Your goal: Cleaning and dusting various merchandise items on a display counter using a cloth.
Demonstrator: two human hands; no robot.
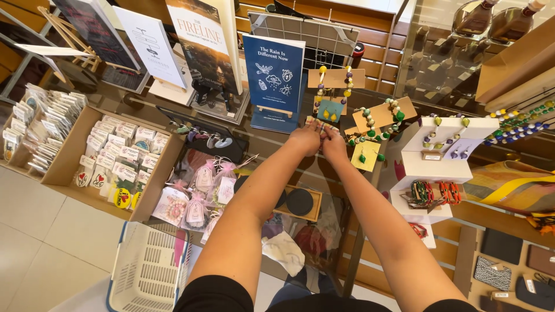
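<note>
Both my arms reach forward over a shop display table. My left hand and my right hand meet side by side, fingers pinched on a small jewellery card that is mostly hidden by them. Just above hangs a teal earring card with yellow drops on a wire grid stand. To the right are brown cards with beaded bracelets and a yellow card with green earrings.
A blue book stands behind my hands, with more books on easels at the left. Cardboard trays of packaged stickers sit at the left. White boxes with earrings and bracelets stand at the right. A white plastic basket is below.
</note>
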